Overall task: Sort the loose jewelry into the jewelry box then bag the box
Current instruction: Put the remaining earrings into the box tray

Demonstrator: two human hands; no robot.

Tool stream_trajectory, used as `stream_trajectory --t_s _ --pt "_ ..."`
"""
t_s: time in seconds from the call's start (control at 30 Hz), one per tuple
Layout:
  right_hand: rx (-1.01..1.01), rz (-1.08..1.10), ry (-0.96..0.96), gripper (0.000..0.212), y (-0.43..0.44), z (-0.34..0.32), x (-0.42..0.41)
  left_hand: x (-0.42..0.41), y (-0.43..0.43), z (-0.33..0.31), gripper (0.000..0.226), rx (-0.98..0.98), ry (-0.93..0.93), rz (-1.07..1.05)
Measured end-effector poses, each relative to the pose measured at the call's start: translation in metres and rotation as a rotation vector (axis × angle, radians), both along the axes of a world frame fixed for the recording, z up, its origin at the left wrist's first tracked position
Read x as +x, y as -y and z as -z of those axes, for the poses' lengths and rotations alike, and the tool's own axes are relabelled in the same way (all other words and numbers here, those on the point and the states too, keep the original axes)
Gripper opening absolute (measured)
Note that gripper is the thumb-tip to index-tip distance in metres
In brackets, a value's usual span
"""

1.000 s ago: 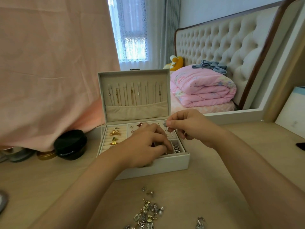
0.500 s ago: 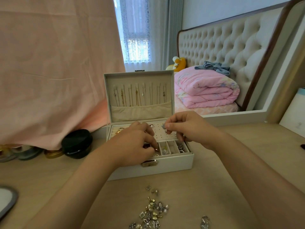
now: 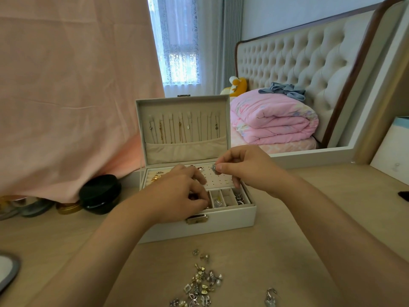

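Left hand (image 3: 177,193) shifted leftward, curled inside jewelry box (image 3: 232,218), hold indiscernible; silver piece (image 3: 214,169) pinched above by right hand (image 3: 250,171); beige tabletop (image 3: 254,258), bedroom.

A white box (image 3: 221,222) stands open on the desk (image 3: 309,218), its lid (image 3: 183,103) upright at the back. Inside the lid, thin chains (image 3: 180,129) with small pendants hang in a row above a cream pocket (image 3: 186,150). The tray has ring rolls (image 3: 152,177) with gold pieces at the left, a perforated panel (image 3: 218,180) in the middle, and narrow compartments (image 3: 226,197) along the front, some holding silver bits. A metal clasp (image 3: 197,218) sits on the front wall. Near the box's front, loose jewelry (image 3: 199,289) lies in a scattered silver and gold heap, with a lone piece (image 3: 270,298) to its right. The right hand (image 3: 250,171) pinches a silver stud (image 3: 214,169) above the panel.
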State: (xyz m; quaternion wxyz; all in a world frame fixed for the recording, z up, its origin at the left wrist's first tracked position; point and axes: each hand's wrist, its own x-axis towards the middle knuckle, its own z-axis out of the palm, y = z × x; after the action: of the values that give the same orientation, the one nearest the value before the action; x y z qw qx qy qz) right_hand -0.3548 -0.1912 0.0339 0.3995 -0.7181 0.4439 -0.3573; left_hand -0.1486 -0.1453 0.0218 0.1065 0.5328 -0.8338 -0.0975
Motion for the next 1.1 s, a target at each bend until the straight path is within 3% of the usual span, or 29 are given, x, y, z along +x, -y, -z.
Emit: stream_trajectory --t_s 0.23,0.63,0.9,1.1 --pt "-0.033 -0.024 -0.014 0.002 -0.002 0.000 0.005 -0.008 0.000 -0.002 0.019 -0.046 0.119 -0.001" --pt "-0.052 -0.025 -0.056 0.004 -0.004 -0.003 0.005 -0.002 0.001 0.003 0.016 -0.069 0.062 0.072" --pt "-0.088 -0.032 -0.155 0.009 -0.005 0.001 0.012 0.006 0.001 -0.005 0.006 0.017 -0.145 0.066" --pt "-0.136 -0.076 -0.305 0.012 -0.006 0.006 0.020 0.027 0.003 -0.018 0.012 0.014 -0.415 -0.088"
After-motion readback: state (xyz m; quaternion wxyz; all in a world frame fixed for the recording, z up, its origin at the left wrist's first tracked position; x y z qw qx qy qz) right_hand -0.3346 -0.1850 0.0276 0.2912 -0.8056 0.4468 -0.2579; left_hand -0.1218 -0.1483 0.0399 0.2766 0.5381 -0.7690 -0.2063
